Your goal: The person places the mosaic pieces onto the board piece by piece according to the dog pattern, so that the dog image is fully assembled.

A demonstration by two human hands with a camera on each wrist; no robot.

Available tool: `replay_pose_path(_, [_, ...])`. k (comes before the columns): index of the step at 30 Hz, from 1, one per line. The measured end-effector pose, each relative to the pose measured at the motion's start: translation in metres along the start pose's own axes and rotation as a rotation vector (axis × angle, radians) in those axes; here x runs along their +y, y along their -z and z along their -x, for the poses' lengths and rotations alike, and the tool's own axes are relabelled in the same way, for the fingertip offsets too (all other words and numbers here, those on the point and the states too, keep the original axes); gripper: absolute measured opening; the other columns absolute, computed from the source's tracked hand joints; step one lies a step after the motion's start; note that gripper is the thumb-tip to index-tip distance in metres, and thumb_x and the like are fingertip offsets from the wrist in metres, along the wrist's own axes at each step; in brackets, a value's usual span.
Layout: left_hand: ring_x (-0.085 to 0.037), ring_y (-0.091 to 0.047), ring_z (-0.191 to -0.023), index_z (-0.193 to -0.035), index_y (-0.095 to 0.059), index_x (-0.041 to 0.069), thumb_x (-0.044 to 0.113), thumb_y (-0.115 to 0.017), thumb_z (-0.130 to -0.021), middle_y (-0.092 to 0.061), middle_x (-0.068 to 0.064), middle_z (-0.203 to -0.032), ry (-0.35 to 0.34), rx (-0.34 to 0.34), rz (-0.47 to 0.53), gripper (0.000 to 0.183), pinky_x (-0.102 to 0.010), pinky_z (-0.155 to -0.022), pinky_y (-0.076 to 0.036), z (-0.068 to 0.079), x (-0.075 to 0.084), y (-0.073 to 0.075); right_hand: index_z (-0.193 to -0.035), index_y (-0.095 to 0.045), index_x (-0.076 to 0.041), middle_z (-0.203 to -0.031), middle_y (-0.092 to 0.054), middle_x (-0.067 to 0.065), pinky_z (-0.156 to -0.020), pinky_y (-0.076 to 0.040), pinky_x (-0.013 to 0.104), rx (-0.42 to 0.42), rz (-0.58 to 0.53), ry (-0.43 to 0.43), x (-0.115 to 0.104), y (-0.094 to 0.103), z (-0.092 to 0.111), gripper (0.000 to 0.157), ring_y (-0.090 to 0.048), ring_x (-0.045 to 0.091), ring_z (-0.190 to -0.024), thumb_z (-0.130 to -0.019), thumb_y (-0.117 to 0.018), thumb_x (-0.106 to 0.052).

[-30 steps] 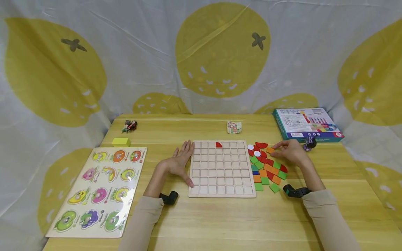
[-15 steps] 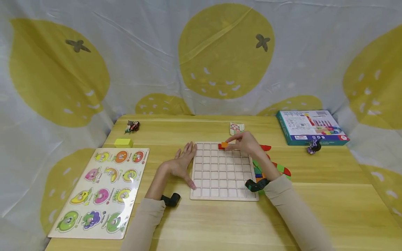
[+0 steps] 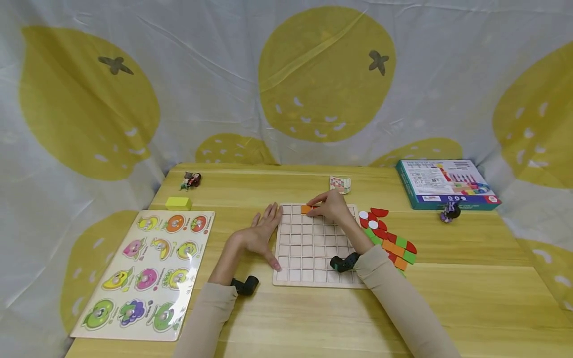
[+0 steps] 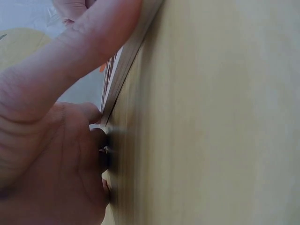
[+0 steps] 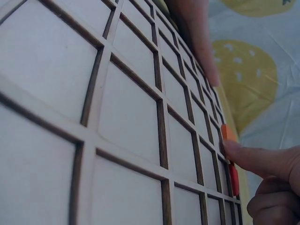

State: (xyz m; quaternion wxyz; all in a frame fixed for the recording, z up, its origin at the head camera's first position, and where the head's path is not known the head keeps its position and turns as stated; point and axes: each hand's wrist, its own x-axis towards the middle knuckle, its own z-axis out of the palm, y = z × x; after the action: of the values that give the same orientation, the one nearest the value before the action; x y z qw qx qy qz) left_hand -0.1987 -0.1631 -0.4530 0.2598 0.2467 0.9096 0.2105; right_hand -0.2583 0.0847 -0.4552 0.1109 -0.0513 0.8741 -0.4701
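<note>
A wooden grid board (image 3: 295, 275) lies on the table. My left hand (image 3: 257, 239) rests along its left side, fingers spread and thumb at the near left corner; the left wrist view shows the thumb (image 4: 79, 51) across the board's edge. At the far row, my right hand (image 3: 333, 208) pinches a small orange square tile (image 3: 306, 209), low over a cell. In the right wrist view the thumb (image 5: 253, 157) is against that orange tile (image 5: 228, 133). A red tile (image 5: 234, 180) sits in the adjoining cell, mostly hidden by the right hand in the head view.
Loose red, green, orange and white tiles (image 3: 395, 244) lie right of the board. A fruit puzzle board (image 3: 185, 298) is at the left, with a yellow block (image 3: 178, 203) behind it. Farther back are small figurines (image 3: 191, 180), a patterned card (image 3: 340, 185) and a box (image 3: 447, 184).
My right hand has carried the orange tile from the loose pile leftward to the board's far row, beside the red tile. The left hand has kept its place on the board's edge.
</note>
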Motion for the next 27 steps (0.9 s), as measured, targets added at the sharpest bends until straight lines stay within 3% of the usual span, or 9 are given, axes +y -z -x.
replay_pose_path(7, [-0.030,0.027,-0.147,-0.152,0.018,0.007,0.054,-0.090,-0.050,0.028,-0.016,-0.158,-0.008,-0.003,0.002,0.156,-0.055,-0.119,0.013,-0.001,0.002,0.000,-0.091,-0.079,-0.012,-0.070,-0.066,0.011,-0.047,-0.035,0.024,0.007,0.048,-0.015,-0.001,0.002,0.000,0.022,-0.045,0.013,-0.051,-0.070,-0.086,-0.014])
replay_pose_path(12, [-0.031,0.026,-0.147,-0.152,0.017,0.007,0.054,-0.090,-0.050,0.027,-0.017,-0.158,-0.004,0.001,-0.005,0.156,-0.056,-0.119,0.013,0.000,0.001,0.000,-0.096,-0.079,-0.013,-0.066,-0.066,0.012,-0.047,-0.030,0.023,-0.057,0.005,0.027,0.000,0.000,-0.002,0.024,-0.038,0.010,-0.048,-0.072,-0.085,-0.015])
replay_pose_path(20, [-0.032,0.026,-0.147,-0.152,0.017,0.006,0.053,-0.090,-0.049,0.027,-0.018,-0.158,-0.008,0.001,0.011,0.156,-0.057,-0.119,0.012,0.000,0.001,-0.001,-0.097,-0.079,-0.015,-0.053,-0.051,0.008,-0.048,-0.026,0.023,-0.107,0.027,0.069,0.004,0.004,-0.004,0.024,-0.030,0.011,-0.048,-0.073,-0.084,-0.016])
replay_pose_path(23, [-0.030,0.027,-0.147,-0.152,0.018,0.008,0.052,-0.091,-0.050,0.029,-0.016,-0.157,0.001,-0.002,0.009,0.156,-0.055,-0.119,0.013,0.001,0.002,0.000,-0.108,-0.076,-0.015,-0.051,-0.042,0.002,-0.049,-0.026,0.023,-0.147,0.027,0.088,0.005,0.015,-0.004,0.032,-0.027,0.012,-0.049,-0.077,-0.082,-0.017])
replay_pose_path(27, [-0.031,0.027,-0.147,-0.152,0.019,0.008,0.052,-0.090,-0.050,0.029,-0.016,-0.157,0.002,0.000,-0.002,0.156,-0.055,-0.119,0.013,0.001,0.003,-0.001,-0.120,-0.070,-0.013,-0.053,-0.029,-0.004,-0.048,-0.026,0.025,-0.135,0.033,0.084,0.014,0.049,0.005,0.040,-0.024,0.014,-0.050,-0.081,-0.078,-0.019])
